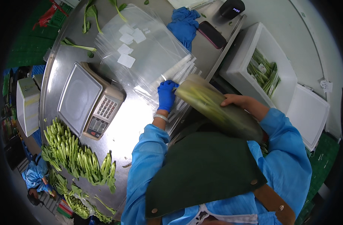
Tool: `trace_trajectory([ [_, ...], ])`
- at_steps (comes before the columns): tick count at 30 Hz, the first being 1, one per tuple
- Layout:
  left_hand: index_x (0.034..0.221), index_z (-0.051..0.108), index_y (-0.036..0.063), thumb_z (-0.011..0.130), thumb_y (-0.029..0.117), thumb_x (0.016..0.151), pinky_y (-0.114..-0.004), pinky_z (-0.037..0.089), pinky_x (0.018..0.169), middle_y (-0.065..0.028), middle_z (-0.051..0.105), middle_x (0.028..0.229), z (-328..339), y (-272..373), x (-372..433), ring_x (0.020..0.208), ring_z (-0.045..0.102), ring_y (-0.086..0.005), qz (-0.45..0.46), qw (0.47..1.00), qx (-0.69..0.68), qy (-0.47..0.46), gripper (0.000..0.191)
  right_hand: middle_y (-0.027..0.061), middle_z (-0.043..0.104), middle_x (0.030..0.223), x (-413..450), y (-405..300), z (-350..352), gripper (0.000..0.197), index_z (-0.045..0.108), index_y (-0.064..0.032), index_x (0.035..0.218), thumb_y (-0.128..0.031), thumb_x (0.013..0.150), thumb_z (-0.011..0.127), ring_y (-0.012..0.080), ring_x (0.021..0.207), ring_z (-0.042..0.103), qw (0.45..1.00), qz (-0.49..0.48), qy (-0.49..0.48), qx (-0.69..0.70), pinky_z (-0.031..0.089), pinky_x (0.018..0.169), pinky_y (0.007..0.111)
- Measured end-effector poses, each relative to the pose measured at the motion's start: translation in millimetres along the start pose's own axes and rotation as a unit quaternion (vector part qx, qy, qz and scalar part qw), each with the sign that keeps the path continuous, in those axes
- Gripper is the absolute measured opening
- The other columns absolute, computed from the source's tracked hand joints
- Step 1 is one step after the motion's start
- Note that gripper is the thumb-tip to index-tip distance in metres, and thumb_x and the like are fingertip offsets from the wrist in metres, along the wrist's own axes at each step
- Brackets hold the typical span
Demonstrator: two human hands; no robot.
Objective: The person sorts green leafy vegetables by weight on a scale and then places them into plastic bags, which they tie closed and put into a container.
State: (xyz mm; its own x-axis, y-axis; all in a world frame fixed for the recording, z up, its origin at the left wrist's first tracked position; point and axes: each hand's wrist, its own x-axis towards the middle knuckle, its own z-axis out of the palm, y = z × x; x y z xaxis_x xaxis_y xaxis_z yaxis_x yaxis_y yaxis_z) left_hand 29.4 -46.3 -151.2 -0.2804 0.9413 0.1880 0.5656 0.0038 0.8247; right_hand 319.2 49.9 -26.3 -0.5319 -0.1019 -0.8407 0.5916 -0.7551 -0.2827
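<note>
My left hand [166, 95], in a blue glove, is curled at the front edge of a stack of clear plastic bags [157, 47], beside the end of a filled bag. Whether its fingers pinch anything is hidden. My bare right hand [238, 101] grips that filled plastic bag [213, 105] from its outer side. Blurred leafy green vegetables [201, 97] show through the film. The bag lies tilted in front of my dark green apron [205, 171], over the table's edge.
A weighing scale [97, 109] stands on the steel table [132, 118], with trimmed greens [78, 157] below it. White labels [126, 60] lie on the bags. A blue cloth-like item [184, 25] and a phone [212, 34] lie beyond. A foam box [261, 62] holds bagged greens. Another person [36, 175] works at lower left.
</note>
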Motion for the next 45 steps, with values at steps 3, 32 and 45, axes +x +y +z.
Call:
trace_trajectory([
  [3, 0.075, 0.068, 0.0071, 0.058, -0.002, 0.067, -0.037, 0.047, 0.070, -0.0112, 0.064, 0.081, 3, -21, -3, 0.079, 0.059, -0.0298, -0.026, 0.998, -0.062, 0.007, 0.015, 0.0151, 0.054, 0.116, 6, -11, 4, 0.074, 0.038, -0.0013, 0.131, -0.032, 0.072, 0.070, 0.0230, 0.101, 0.056, 1.000, -0.005, -0.014, -0.020, 0.047, 0.087, 0.036],
  [32, 0.087, 0.065, 0.0047, 0.059, 0.003, 0.079, -0.036, 0.044, 0.084, -0.0091, 0.065, 0.099, -56, 70, 29, 0.097, 0.057, -0.0275, 0.014, 0.994, -0.098, 0.053, 0.010, 0.0128, 0.061, 0.104, 35, -38, 27, 0.054, 0.053, 0.0004, 0.118, -0.037, 0.080, 0.062, 0.0198, 0.090, 0.061, 0.998, -0.038, -0.046, -0.027, 0.050, 0.079, 0.034],
  [45, 0.092, 0.061, 0.0080, 0.060, 0.007, 0.076, -0.043, 0.040, 0.090, -0.0088, 0.062, 0.105, -58, 176, 54, 0.102, 0.055, -0.0309, 0.183, 0.978, -0.083, -0.064, 0.017, 0.0111, 0.060, 0.109, 145, -87, 33, 0.039, 0.055, -0.0043, 0.117, -0.027, 0.085, 0.057, 0.0195, 0.088, 0.063, 0.889, -0.441, 0.126, 0.002, 0.054, 0.074, 0.032],
])
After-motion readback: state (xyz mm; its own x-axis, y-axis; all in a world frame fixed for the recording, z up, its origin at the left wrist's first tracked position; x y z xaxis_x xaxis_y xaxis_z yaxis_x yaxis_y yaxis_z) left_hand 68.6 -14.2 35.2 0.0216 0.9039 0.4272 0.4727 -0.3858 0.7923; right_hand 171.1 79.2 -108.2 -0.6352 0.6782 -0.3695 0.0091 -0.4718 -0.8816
